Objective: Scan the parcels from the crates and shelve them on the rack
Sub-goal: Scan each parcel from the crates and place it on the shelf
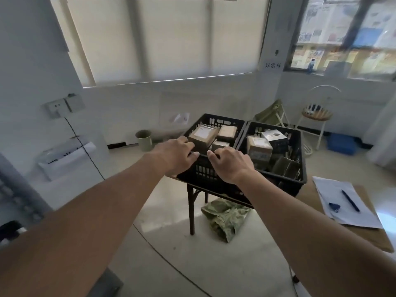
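Two black plastic crates stand side by side on a small dark table. The left crate (214,122) holds three brown cardboard parcels; the biggest one (202,136) has a white label. The right crate (297,155) holds a brown parcel (258,146), a dark printed box (275,138) and some olive packets. Both my arms reach forward, palms down. My left hand (176,155) and my right hand (232,165) hover at the left crate's near rim with loosely curled fingers, and I see nothing held in either. The rack is out of view.
A table at the right (364,234) carries white papers (342,202) and a pen (350,200). A camouflage cloth (225,217) lies on the floor under the crates' table. A green bin (144,139), a stool (317,114) and a blue box (341,144) stand by the wall.
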{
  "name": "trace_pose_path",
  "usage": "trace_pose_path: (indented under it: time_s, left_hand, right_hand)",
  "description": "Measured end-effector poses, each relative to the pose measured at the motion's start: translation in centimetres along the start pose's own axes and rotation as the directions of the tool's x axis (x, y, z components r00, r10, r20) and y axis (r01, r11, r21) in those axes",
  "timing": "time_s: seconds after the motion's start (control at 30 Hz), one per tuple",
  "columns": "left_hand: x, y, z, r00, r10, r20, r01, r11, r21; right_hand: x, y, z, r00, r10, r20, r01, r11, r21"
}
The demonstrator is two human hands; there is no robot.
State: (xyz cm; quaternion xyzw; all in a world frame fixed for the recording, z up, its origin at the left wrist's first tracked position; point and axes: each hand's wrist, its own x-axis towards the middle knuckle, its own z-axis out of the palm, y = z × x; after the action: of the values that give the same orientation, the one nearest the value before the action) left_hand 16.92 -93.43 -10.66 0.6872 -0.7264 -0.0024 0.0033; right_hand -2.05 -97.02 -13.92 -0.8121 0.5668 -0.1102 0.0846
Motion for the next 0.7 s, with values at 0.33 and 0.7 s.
trace_pose_path:
  time_s: [0.33,0.7]
  left_hand:
    - [19.1,-5.0,6.8,0.998,-0.021,0.059,0.022,1.000,-0.022]
    - [33.4,-9.5,13.3,0.985,-0.056,0.165,0.064,0.997,-0.044]
  right_hand:
    - [18.6,4.8,5.6,0.996,-0.022,0.085,0.023,1.000,-0.010]
    - [33.6,7.6,12.3,0.978,0.031,0.208,-0.021,0.999,-0.047]
